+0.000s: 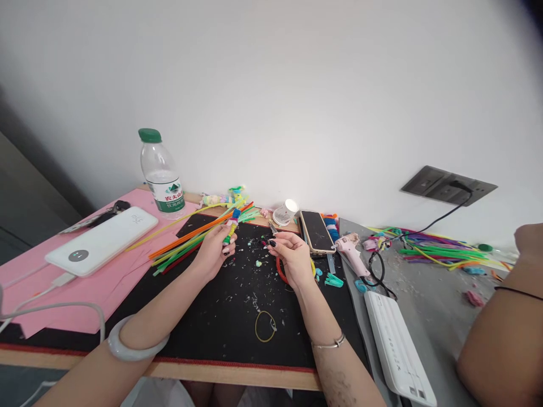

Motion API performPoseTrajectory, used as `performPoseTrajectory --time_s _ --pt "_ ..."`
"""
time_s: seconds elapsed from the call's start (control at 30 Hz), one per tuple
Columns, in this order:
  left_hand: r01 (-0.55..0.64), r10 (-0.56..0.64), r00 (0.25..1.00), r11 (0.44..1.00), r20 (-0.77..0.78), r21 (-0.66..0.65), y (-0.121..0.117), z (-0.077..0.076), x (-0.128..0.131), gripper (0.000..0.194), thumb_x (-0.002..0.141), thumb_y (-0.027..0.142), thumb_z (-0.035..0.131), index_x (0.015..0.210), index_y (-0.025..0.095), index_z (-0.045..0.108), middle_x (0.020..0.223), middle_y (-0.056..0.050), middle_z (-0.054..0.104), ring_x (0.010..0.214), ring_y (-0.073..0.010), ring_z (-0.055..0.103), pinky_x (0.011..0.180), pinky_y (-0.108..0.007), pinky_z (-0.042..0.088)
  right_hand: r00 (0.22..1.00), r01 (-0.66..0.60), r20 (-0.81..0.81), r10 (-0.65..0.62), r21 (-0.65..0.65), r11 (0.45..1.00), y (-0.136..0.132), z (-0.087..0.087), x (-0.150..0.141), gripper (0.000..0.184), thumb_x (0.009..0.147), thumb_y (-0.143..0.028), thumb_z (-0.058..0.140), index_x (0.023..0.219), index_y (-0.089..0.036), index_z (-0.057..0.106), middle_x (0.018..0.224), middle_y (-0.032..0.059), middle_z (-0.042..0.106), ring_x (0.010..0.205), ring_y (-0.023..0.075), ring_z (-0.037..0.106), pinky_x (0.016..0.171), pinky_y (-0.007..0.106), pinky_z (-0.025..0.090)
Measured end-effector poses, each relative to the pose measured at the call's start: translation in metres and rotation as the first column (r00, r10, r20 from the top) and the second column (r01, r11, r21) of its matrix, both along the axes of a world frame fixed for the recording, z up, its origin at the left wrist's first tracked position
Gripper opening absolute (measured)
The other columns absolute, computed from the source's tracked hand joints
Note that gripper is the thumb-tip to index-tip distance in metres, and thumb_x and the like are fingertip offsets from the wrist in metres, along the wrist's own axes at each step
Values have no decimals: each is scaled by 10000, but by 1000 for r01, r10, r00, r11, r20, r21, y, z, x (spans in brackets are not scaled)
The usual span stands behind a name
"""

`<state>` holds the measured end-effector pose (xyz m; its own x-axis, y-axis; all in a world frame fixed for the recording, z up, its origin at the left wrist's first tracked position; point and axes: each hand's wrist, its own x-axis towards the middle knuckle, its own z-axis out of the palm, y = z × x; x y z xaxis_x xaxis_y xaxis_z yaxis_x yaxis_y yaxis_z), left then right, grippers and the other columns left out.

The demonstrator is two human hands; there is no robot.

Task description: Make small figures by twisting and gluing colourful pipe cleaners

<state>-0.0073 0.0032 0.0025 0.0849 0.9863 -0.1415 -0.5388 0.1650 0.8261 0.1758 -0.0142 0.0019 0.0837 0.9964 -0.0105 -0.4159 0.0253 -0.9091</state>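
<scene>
My left hand (216, 249) is closed around a small pipe-cleaner piece (232, 227), wound in blue, white, yellow and green, which stands tilted out of the fist. To its right, my right hand (292, 254) is pinched with the fingertips together above the black mat (229, 316). A small pointed metal tip (272, 227) shows just beyond those fingertips; whether it belongs to something held there I cannot make out. The two hands are apart. Beside the left hand lies a bundle of orange, yellow, green and red pipe cleaners (182, 249). A red ring-like strand (280, 270) is partly hidden behind my right hand.
At left, a water bottle (163, 175) and a white power bank (104, 240) stand on pink paper (93, 305). A paper cup (285, 213), phone (317, 230), glue gun (353, 254) and second power bank (399, 345) are rightward. Another person's arm (504, 333) is at far right.
</scene>
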Motion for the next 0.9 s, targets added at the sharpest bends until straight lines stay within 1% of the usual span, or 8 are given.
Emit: performPoseTrajectory --time_s 0.13,0.3,0.37,0.5,0.6,0.73,0.83,0.9 --pt "-1 1 1000 1000 5 -2 0 0 0 258 780 348 661 771 175 470 611 50 461 398 -12 301 397 -142 265 999 34 28 -35 47 998 1 -2 0 231 566 -180 808 768 -166 698 640 -4 675 549 93 602 558 205 502" --pt "3 -3 1000 1000 1 14 1 -2 -1 245 784 340 657 788 170 481 623 46 465 404 -10 303 400 -139 262 999 21 -26 -18 124 992 4 -4 -1 163 679 -296 739 775 -171 701 700 7 621 565 79 493 488 207 398" --pt "2 -2 1000 1000 -9 16 1 -2 0 254 779 343 661 777 168 477 623 45 468 404 -8 298 400 -139 260 999 -18 -27 22 133 991 3 -3 -2 185 718 -322 710 822 -170 699 629 -14 559 524 70 424 471 209 359" --pt "1 -1 1000 1000 -21 19 2 -2 0 277 768 349 673 747 170 462 611 47 465 404 -10 287 403 -142 267 995 -74 -58 83 136 988 1 0 -3 191 778 -341 664 862 -169 673 466 -81 355 431 53 263 418 193 269" --pt "-4 4 1000 1000 -21 14 3 -2 0 273 773 348 668 745 171 462 612 46 467 403 -10 286 404 -143 271 984 -128 -108 144 146 981 0 1 -3 243 848 -384 578 852 -158 666 423 -92 286 394 51 195 392 190 224" --pt "8 -8 1000 1000 -14 13 3 -2 -1 259 788 360 654 765 170 480 620 46 463 405 -10 294 404 -142 266 975 -159 -139 175 119 980 0 1 -2 376 880 -469 490 796 -146 660 452 -52 373 404 66 274 399 200 266" --pt "16 -16 1000 1000 -1 16 2 -2 -1 262 794 390 645 789 172 499 619 47 456 406 -11 298 401 -141 262 969 -171 -160 186 103 980 1 -1 -1 356 857 -451 531 670 -157 607 541 -8 484 469 87 384 445 219 340" --pt "14 -14 1000 1000 3 14 2 -2 -1 263 792 394 647 798 173 505 619 47 454 407 -12 297 401 -141 264 966 -180 -163 198 117 977 1 -1 -1 341 839 -399 571 593 -164 547 585 4 517 510 97 429 484 234 377"
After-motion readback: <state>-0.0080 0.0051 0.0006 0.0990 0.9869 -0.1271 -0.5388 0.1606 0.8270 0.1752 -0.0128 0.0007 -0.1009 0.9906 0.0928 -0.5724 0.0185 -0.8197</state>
